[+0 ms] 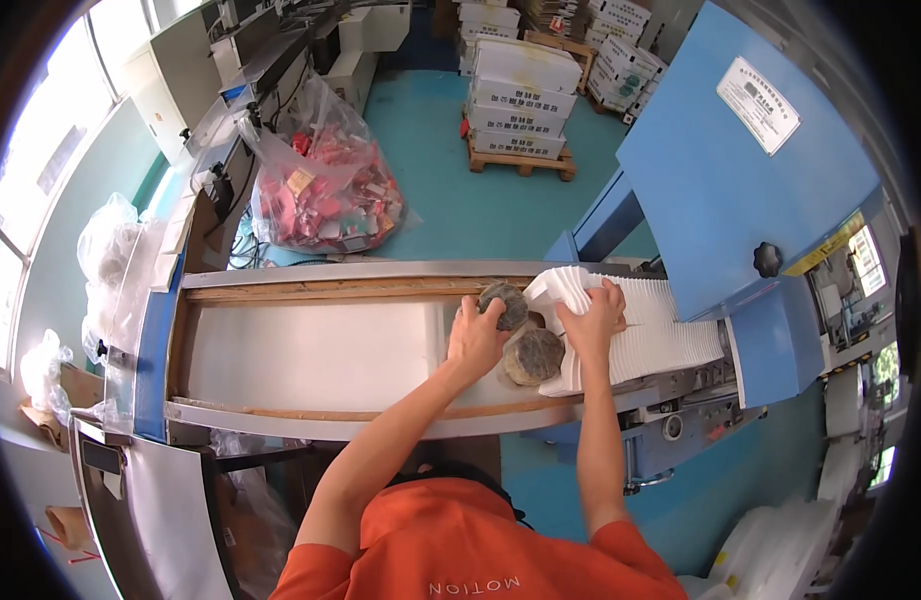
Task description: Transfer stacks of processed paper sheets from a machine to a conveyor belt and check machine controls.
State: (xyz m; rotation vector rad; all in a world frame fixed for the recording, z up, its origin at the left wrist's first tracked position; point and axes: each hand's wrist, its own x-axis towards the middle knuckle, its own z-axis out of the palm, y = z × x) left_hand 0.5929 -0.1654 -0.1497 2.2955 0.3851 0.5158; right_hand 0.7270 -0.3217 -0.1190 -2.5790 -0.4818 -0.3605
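As one round block [505,306] is clasped by the left hand [475,338], adjacent white cards [671,328], seemingly braced by another block [534,358], are pinched by the right hand [592,322].

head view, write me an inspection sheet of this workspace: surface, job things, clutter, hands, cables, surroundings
Surface: long white bed, edged with wooden strips
Job things: row of thin white pieces at right; two dark round blocks at its left end
Clutter: clear bag of red scraps beyond the bed; crumpled clear plastic at far left
Hands: left hand grips the farther block; right hand touches the row's left end
Cables: dark loops beside the scrap bag
Surroundings: blue machine at right; white cartons on a pallet beyond
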